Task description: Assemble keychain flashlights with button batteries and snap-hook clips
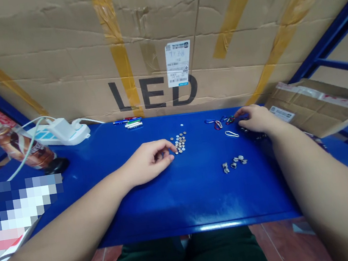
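My left hand (pixel 152 162) rests over the blue table, fingers loosely curled, with a gap between thumb and forefinger. Its fingertips touch the edge of a cluster of small round metal discs (pixel 182 141), like buttons or coins. My right hand (pixel 253 118) reaches to the far right, forefinger and thumb apart beside a green and red carabiner (pixel 230 120). More carabiners lie to its left: a blue one (pixel 209 121), a red one (pixel 218 125) and a silver one (pixel 232 134). Dark small items are partly hidden under the right hand.
Several silver metal pieces (pixel 234 164) lie nearer me. Slim coloured metal tubes (pixel 132 123) lie at the back. On the left are a power strip (pixel 76 134) and a tilted drink bottle (pixel 26 146). A cardboard box (pixel 320 104) stands right; a large LED carton (pixel 79 66) walls the back.
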Tool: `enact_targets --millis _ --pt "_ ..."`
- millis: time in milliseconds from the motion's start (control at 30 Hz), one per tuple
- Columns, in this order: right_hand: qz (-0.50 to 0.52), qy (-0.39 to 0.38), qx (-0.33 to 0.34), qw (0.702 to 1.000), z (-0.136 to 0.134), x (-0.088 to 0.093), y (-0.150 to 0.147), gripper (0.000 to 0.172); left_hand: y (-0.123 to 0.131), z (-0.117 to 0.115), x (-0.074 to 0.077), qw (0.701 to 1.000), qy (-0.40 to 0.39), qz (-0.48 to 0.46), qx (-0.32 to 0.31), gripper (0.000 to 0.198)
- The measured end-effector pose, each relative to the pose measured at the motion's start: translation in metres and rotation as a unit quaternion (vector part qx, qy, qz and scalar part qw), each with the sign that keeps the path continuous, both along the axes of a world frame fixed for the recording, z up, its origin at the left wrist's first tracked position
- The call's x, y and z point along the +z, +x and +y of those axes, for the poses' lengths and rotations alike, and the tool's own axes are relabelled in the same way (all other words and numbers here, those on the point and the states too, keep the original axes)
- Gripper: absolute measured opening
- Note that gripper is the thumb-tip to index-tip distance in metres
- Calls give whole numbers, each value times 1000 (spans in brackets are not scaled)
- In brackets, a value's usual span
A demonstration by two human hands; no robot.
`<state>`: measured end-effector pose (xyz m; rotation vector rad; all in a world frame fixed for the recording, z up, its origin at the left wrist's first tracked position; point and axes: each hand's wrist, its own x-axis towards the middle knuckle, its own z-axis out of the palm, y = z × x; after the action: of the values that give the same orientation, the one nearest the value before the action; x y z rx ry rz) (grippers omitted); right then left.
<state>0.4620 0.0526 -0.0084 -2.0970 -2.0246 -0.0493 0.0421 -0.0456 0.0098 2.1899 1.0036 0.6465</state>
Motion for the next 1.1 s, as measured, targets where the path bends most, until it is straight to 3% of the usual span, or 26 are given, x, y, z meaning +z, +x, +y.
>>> enact_targets --millis 133,267,433,600,767,1100 --pt "10 7 22 1000 -1 -1 -3 27 -2 3 0 1000 15 4 20 21" --pt "12 6 39 999 1 -5 0 24 -10 15 -2 993 75 44 81 24" --pt "9 -20 24 999 0 -4 -2 16 -35 42 -9 953 175 142 202 30" --pt "-4 -25 28 999 -2 -1 -5 10 -55 63 -19 910 155 225 313 52" --pt "19 -38 26 999 -4 0 -6 11 -57 75 -26 906 123 266 305 66" --pt "48 -12 39 998 -8 0 -7 17 -48 67 -26 900 111 284 312 58"
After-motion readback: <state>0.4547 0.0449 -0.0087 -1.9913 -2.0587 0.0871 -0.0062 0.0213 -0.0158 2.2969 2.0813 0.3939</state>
